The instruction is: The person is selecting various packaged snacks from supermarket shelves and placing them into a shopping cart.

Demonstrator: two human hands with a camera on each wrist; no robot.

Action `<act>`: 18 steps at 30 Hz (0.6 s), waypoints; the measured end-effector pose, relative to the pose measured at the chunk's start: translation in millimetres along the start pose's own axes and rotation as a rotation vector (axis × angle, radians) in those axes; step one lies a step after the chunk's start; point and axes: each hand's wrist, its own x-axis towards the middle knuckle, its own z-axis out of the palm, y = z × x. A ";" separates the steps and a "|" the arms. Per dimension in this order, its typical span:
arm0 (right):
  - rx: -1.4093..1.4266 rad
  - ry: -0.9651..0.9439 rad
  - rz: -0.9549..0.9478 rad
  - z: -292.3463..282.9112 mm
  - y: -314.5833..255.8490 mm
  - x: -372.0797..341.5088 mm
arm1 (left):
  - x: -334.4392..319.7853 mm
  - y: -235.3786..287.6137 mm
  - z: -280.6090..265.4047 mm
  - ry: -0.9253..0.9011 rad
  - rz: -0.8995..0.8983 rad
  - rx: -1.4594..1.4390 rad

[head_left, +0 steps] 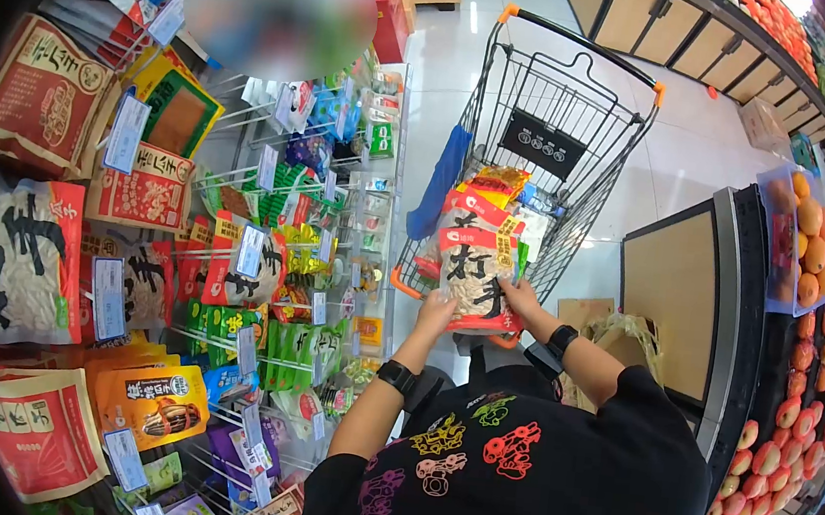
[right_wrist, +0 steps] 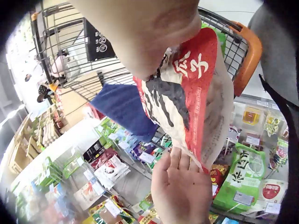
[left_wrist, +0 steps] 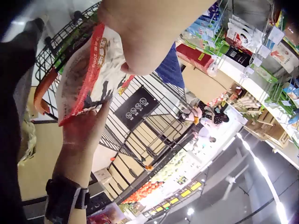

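A red and white snack bag (head_left: 476, 274) with large black characters is held between both hands over the cart's near end. The left hand (head_left: 435, 314) grips its lower left side; the right hand (head_left: 522, 303) grips its lower right side. In the left wrist view, the left hand (left_wrist: 145, 35) covers part of the bag (left_wrist: 96, 70), with the right hand (left_wrist: 84, 128) at the far edge. From the right wrist, the right hand (right_wrist: 145, 37) is close up, and the left hand's fingers (right_wrist: 180, 158) reach behind the bag (right_wrist: 182, 98). A similar red bag (head_left: 468, 206) lies behind it.
The shopping cart (head_left: 587, 125) stands ahead, a blue cloth (head_left: 440, 185) over its left side and packages inside. Hanging snack packs (head_left: 20, 257) line the left. A black-edged display stand (head_left: 731, 291) with fruit (head_left: 811, 249) is at the right, near a cardboard box (head_left: 585, 311).
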 end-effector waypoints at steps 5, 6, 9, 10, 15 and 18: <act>0.089 -0.172 0.054 -8.3 53.0 49.3 | 1.1 -9.7 5.5 -0.013 -0.137 -0.250; 0.062 -0.196 0.086 -10.8 73.2 69.1 | 5.5 -17.1 2.8 0.027 -0.056 0.035; 0.395 -0.436 0.187 -10.7 68.1 75.6 | 30.5 -48.4 0.7 -0.024 0.008 0.278; 0.480 -0.523 0.190 -9.2 65.9 75.5 | 8.2 -2.3 -4.3 -0.042 -0.070 0.252; 0.487 -0.729 0.319 -5.2 41.4 55.0 | 11.3 -0.3 -12.7 -0.116 0.002 0.518; 0.417 -0.722 0.368 -6.9 36.2 54.1 | 14.5 -25.5 -10.7 -0.152 0.182 0.569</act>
